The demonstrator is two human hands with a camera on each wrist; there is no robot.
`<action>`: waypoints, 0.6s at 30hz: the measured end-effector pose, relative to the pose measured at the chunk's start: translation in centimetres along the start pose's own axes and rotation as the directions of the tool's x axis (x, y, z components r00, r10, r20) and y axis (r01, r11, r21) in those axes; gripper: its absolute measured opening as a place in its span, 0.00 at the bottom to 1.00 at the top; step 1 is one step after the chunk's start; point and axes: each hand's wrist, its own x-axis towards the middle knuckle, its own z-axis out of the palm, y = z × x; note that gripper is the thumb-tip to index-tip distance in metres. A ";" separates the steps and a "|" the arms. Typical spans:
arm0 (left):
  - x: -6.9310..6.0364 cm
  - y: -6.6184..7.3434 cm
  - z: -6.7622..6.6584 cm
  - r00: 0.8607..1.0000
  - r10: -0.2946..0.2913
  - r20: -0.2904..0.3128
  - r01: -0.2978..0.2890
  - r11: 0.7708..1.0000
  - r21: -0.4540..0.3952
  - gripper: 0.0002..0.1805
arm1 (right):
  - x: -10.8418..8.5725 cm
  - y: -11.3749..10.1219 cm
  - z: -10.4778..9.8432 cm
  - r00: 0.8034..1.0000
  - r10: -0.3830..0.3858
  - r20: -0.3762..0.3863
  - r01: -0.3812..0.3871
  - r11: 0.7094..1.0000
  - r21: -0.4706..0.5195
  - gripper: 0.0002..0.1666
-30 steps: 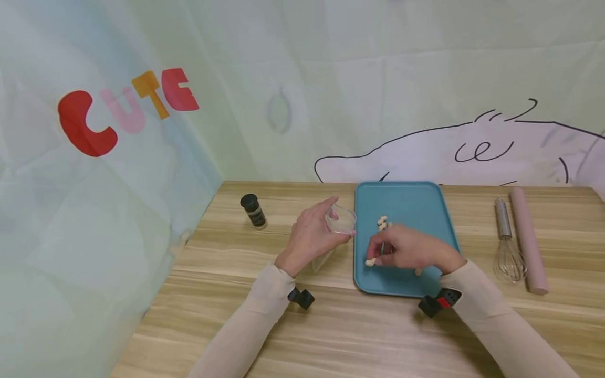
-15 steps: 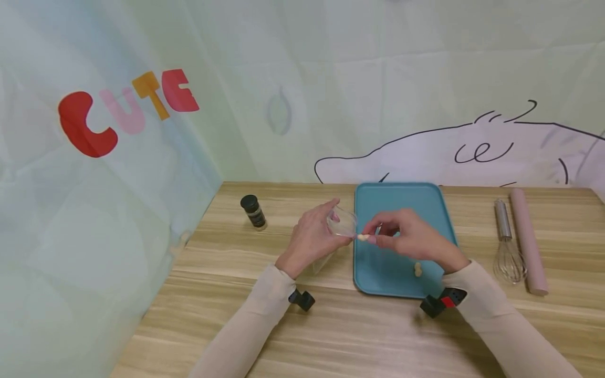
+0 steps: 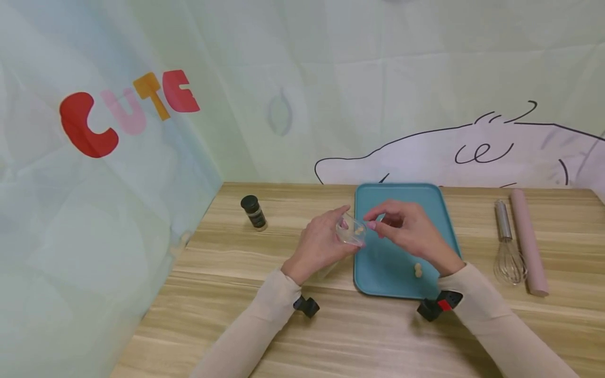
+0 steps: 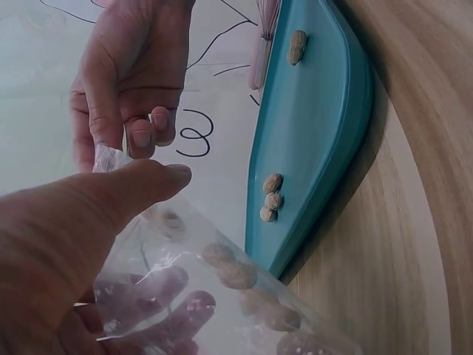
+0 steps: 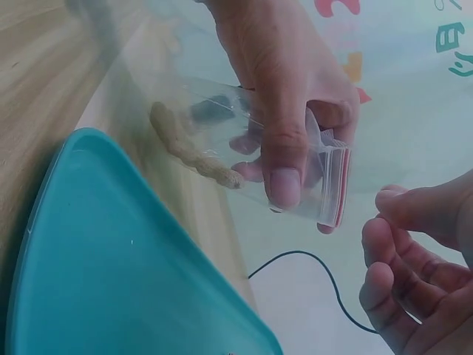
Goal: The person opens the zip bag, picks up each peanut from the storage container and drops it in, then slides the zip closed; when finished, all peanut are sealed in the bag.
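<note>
My left hand (image 3: 321,244) grips a clear zip bag (image 5: 214,129) near its gaping mouth, thumb on the outside. Several unshelled peanuts (image 4: 236,275) lie inside the bag, and one pale peanut (image 3: 359,230) shows just within the mouth. Beside that mouth is my right hand (image 3: 406,226), its thumb and index fingertips close together and its other fingers loosely bent. Between them I see nothing held. On the blue tray (image 3: 392,278) lie a peanut (image 3: 418,270) near the front and more peanuts (image 4: 273,196) farther back, hidden by my right hand in the head view.
A black-capped spice jar (image 3: 254,212) stands at the back left of the wooden table (image 3: 368,336). Right of the tray lie a wire whisk (image 3: 507,244) and a pink rolling pin (image 3: 529,244). A printed cloth (image 3: 402,94) hangs behind the table.
My right hand lifted a peanut from the tray to the bag's mouth and let it go there. My left hand shifted slightly right with the bag.
</note>
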 end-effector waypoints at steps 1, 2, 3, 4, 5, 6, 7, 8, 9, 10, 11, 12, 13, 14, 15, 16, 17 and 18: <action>0.0 0.0 0.0 1.000 0.002 0.000 -0.002 1.000 0.002 0.48 | 0.0 0.0 0.0 1.000 -0.004 0.000 0.004 1.000 0.001 0.09; 0.0 0.0 0.0 1.000 0.004 0.001 -0.004 1.000 0.004 0.48 | 0.0 0.1 0.0 1.000 -0.005 -0.001 0.005 1.000 -0.002 0.08; 0.0 0.0 0.1 1.000 0.005 0.002 -0.005 1.000 0.008 0.48 | 0.0 0.1 0.1 1.000 -0.005 0.000 0.005 1.000 -0.005 0.08; 0.0 0.0 0.1 1.000 0.008 0.002 -0.009 1.000 0.013 0.48 | 0.0 0.1 0.0 1.000 -0.002 0.001 0.002 1.000 -0.003 0.08; 0.0 0.0 0.1 1.000 0.012 0.002 -0.012 1.000 0.016 0.48 | 0.1 0.2 0.0 1.000 0.001 0.004 -0.001 1.000 -0.006 0.08; 0.0 0.0 0.1 1.000 0.014 0.002 -0.014 1.000 0.019 0.48 | 0.1 0.2 -0.2 1.000 0.004 0.010 -0.004 1.000 -0.006 0.08; 0.0 0.0 0.1 1.000 0.019 -0.002 -0.019 1.000 0.023 0.48 | 0.1 0.2 -0.4 1.000 0.013 0.020 -0.012 1.000 -0.009 0.09; 0.0 0.0 0.0 1.000 0.021 -0.005 -0.020 0.999 0.027 0.48 | 0.1 0.2 -0.6 0.999 0.021 0.032 -0.021 1.000 -0.017 0.09; 0.0 -0.1 0.0 1.000 0.023 -0.007 -0.023 0.999 0.031 0.48 | 0.1 0.2 -0.9 0.998 0.028 0.048 -0.027 0.999 -0.023 0.09; 0.0 -0.1 0.0 1.000 0.025 -0.010 -0.024 0.999 0.035 0.48 | 0.0 0.2 -1.3 0.997 0.034 0.066 -0.031 0.999 -0.037 0.09; 0.0 -0.1 0.0 1.000 0.025 -0.010 -0.024 0.999 0.036 0.48 | 0.0 0.3 -1.7 0.996 0.037 0.084 -0.032 0.998 -0.058 0.09; 0.0 -0.1 0.0 1.000 0.024 -0.012 -0.023 0.999 0.038 0.49 | 0.0 0.3 -2.1 0.993 0.039 0.107 -0.031 0.996 -0.079 0.10; 0.0 -0.2 0.0 1.000 0.023 -0.013 -0.022 0.999 0.040 0.49 | 0.0 0.4 -2.5 0.991 0.041 0.129 -0.028 0.995 -0.101 0.09; 0.1 -0.2 0.0 1.000 0.021 -0.014 -0.021 0.999 0.042 0.49 | 0.0 0.4 -2.9 0.988 0.040 0.149 -0.021 0.992 -0.126 0.09; 0.1 -0.2 0.0 1.000 0.020 -0.014 -0.019 0.999 0.043 0.49 | 0.0 0.5 -3.2 0.985 0.039 0.170 -0.013 0.989 -0.147 0.09; 0.1 -0.2 0.0 1.000 0.018 -0.015 -0.018 0.999 0.043 0.49 | 0.0 0.6 -3.6 0.981 0.037 0.190 -0.005 0.986 -0.167 0.09; 0.1 -0.2 0.0 1.000 0.017 -0.017 -0.017 0.999 0.040 0.49 | 0.0 0.7 -3.9 0.977 0.036 0.211 0.003 0.983 -0.181 0.09; 0.1 -0.2 0.0 1.000 0.016 -0.019 -0.015 0.999 0.039 0.49 | 0.0 0.8 -4.1 0.972 0.037 0.232 0.008 0.981 -0.192 0.09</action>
